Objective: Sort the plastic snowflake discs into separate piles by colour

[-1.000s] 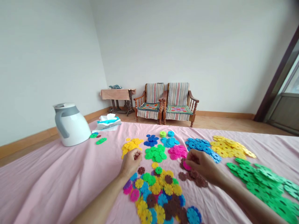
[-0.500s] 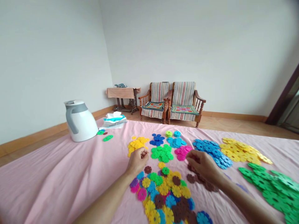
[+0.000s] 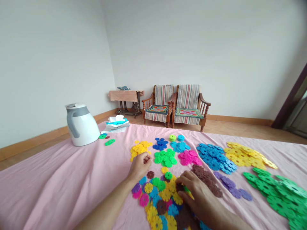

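Note:
My left hand (image 3: 140, 164) is closed, thumb against curled fingers, just in front of the pile of yellow snowflake discs (image 3: 139, 147). Anything inside it is hidden. Lower right of it, my right hand (image 3: 192, 188) reaches over the mixed pile of coloured snowflake discs (image 3: 165, 194). Its thumb and fingers are apart, around a brown disc mostly hidden by them. Past its knuckles lies a heap of brown discs (image 3: 206, 179), with purple discs (image 3: 232, 185) to the right. Light green (image 3: 165, 157) and pink discs (image 3: 189, 157) form separate piles farther away.
Blue (image 3: 214, 155), yellow (image 3: 247, 155) and green discs (image 3: 278, 195) lie in large piles on the right. A white-grey jug (image 3: 83, 126) and a tissue box (image 3: 117, 124) stand at left on the pink cloth (image 3: 72, 179). Two wooden chairs (image 3: 188, 105) are beyond.
My right hand has moved left and down from beside the pink and brown discs to the mixed pile, uncovering the brown and purple heaps. My left hand stays nearly still.

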Demonstrator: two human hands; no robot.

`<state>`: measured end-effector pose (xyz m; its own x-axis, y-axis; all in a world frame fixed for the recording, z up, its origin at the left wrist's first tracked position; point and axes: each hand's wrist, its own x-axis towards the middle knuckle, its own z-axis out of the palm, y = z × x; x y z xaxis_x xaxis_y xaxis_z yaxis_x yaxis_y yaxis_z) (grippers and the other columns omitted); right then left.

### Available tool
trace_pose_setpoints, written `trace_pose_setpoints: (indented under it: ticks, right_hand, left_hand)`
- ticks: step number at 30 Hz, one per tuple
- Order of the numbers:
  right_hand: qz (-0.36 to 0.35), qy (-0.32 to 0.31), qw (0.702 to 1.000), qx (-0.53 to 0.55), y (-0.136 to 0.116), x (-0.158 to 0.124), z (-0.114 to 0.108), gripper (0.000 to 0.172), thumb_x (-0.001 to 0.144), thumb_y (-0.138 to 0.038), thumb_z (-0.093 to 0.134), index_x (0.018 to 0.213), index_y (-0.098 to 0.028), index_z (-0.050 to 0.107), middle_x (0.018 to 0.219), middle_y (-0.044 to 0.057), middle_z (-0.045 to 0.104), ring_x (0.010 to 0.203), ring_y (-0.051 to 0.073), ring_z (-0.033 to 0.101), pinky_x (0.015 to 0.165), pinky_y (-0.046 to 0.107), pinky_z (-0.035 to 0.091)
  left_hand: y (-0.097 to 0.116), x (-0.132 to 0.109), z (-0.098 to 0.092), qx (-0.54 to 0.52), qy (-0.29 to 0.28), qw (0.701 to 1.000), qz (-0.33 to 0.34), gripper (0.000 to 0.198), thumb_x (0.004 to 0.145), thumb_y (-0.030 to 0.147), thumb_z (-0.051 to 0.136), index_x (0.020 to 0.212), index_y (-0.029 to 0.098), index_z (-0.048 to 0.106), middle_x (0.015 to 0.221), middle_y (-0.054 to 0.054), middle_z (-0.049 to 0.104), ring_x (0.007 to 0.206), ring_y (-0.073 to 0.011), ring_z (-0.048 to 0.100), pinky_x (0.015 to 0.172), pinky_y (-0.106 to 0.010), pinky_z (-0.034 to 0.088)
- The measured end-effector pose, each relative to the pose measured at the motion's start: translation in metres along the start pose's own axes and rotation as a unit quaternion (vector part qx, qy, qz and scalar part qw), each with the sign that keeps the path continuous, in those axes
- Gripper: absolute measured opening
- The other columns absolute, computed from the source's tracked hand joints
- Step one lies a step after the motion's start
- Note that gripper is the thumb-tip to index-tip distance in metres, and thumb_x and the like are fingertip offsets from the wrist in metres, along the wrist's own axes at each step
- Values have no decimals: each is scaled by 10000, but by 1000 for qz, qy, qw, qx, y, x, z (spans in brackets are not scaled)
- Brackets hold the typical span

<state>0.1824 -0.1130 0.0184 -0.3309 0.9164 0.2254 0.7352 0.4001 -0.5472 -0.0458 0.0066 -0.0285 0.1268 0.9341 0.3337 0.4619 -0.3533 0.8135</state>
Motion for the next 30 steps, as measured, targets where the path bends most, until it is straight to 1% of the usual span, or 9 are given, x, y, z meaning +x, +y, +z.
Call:
trace_pose_setpoints:
  ticks: [5,10,13,15,18,20,22,25,30]
  right_hand:
    - [41,41,997,57,17,4,-2,96,764,-154,517,711,-232,538,675,-6,618,636,156,587,574,262,446]
    - [122,65,985,106,62,10,-18,163,813,-273,439,687,-211,522,550,-30,609,476,118,558,464,221,386]
    - [147,97,982,66,82,12,-28,181,791,-295,459,655,-204,537,529,-17,591,483,132,543,478,240,371]
    - [151,113,981,41,83,11,-31,159,772,-276,478,662,-198,563,582,0,608,544,145,553,526,256,379]
    - [132,88,987,31,66,8,-32,158,765,-252,493,637,-200,569,586,-16,589,534,129,526,519,245,356]
    - [90,12,995,35,47,1,-31,134,748,-227,515,630,-203,574,569,-34,561,539,119,507,499,229,331]
    - [64,-62,995,41,26,-6,-30,70,713,-180,531,715,-205,597,689,-25,605,641,123,541,564,219,365]
    - [84,-125,988,29,-1,-15,-28,178,663,-184,589,836,-222,603,875,-9,631,810,156,559,694,245,389]
    - [118,-161,978,-54,-24,-15,-23,203,607,-173,621,800,-205,569,958,24,598,855,191,538,720,280,353]
  left_hand:
    - [-2,0,0,-4,-3,1000,1,112,717,240,496,672,167,569,549,24,548,502,-117,530,488,-197,399]
    - [-1,1,1,-22,-6,1000,-15,102,702,241,513,659,168,569,539,30,536,494,-112,518,476,-190,391]
    - [0,1,0,-30,-8,999,-22,103,698,243,516,659,165,571,539,29,531,494,-109,510,473,-188,387]
    - [0,1,0,-30,-11,999,-23,109,696,249,515,660,164,573,539,28,527,493,-110,508,471,-190,385]
    - [0,0,0,-32,-15,999,-24,113,695,258,517,663,166,575,541,31,524,495,-112,509,471,-191,386]
    - [0,0,0,-34,-15,999,-25,110,694,258,520,664,167,574,541,32,521,495,-111,510,470,-191,386]
    - [0,0,0,-33,-17,999,-26,105,695,251,521,664,165,572,543,32,521,492,-110,509,469,-191,385]
    - [0,0,0,-28,-17,999,-24,102,700,242,517,662,163,570,546,30,522,489,-109,510,468,-190,384]
    - [0,0,-1,-30,-19,999,-20,92,688,226,514,649,161,566,551,31,519,496,-105,506,473,-188,383]
